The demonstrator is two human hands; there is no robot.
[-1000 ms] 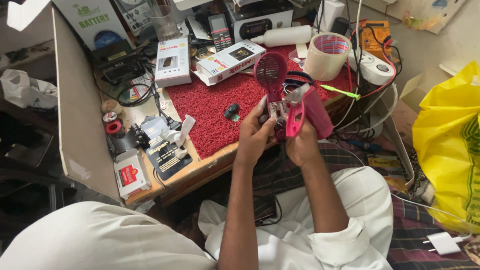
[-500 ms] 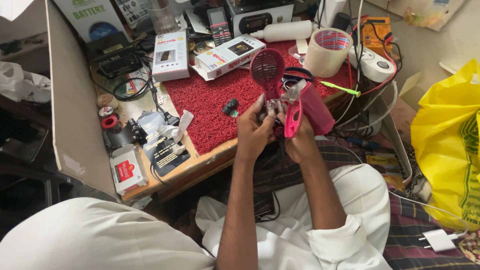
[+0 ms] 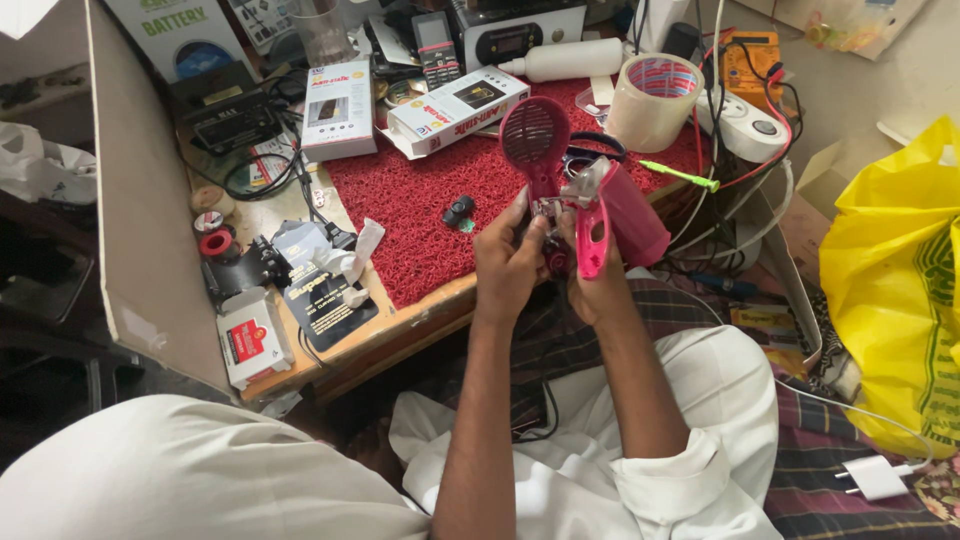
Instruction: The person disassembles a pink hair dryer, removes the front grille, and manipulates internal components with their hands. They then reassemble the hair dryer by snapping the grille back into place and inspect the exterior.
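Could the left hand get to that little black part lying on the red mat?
Probably yes. The black part lies bare on the red mat, just left of the left hand, with nothing between them. But that hand is busy gripping the pink device, so it would need to let go first.

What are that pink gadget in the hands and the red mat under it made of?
The pink gadget, held by the left hand and right hand, looks like glossy moulded plastic, with a perforated grille. The red mat looks like coarse looped vinyl or rubber, matte and nubbly.
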